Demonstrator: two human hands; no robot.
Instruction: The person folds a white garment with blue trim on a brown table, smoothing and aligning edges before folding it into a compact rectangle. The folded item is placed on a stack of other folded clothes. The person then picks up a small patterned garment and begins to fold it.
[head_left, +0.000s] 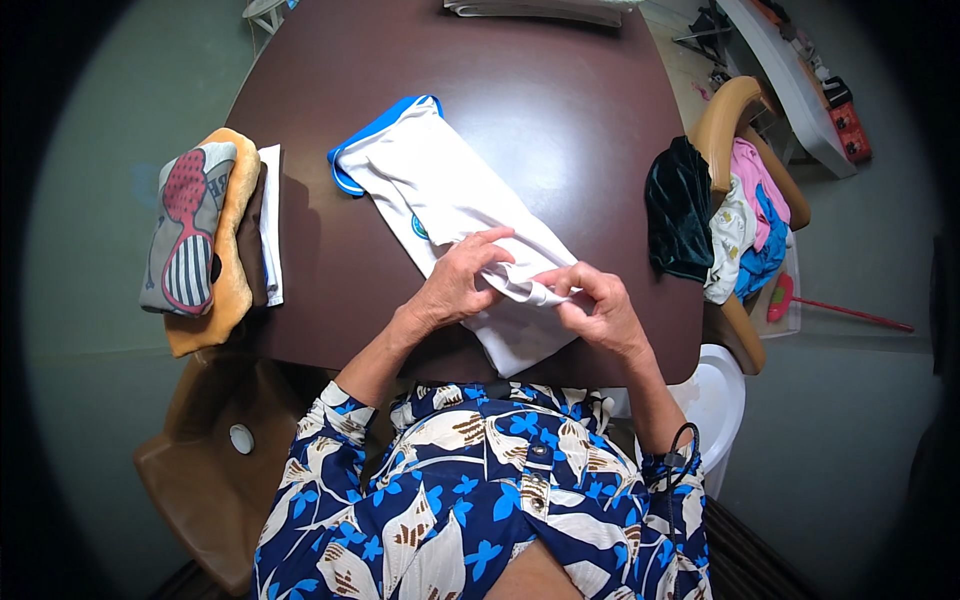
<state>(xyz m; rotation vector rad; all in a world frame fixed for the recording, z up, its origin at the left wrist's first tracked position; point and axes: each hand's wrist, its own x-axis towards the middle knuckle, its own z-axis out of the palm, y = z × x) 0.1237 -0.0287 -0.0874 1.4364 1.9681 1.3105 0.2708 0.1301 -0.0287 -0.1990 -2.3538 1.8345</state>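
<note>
A white shirt (480, 180) with a blue collar (390, 124) lies slantwise on the dark brown table, folded into a long strip. Its collar end points away to the left, and a small round badge (419, 226) shows near one edge. Close to the table's front edge, a gathered fold of the cloth rises between my hands. My left hand (454, 277) has its thumb and fingers around the left end of that fold. At the other end, my right hand (600, 304) pinches the fabric between thumb and fingers. Part of the shirt below the fold lies nearest me.
A stack of folded cloths (187, 232) stands at the table's (337, 300) left edge. To the right, a dark green velvet garment (679, 210) and other clothes (761, 225) hang over a tan chair (724, 127). More folded fabric (540, 7) lies at the far edge.
</note>
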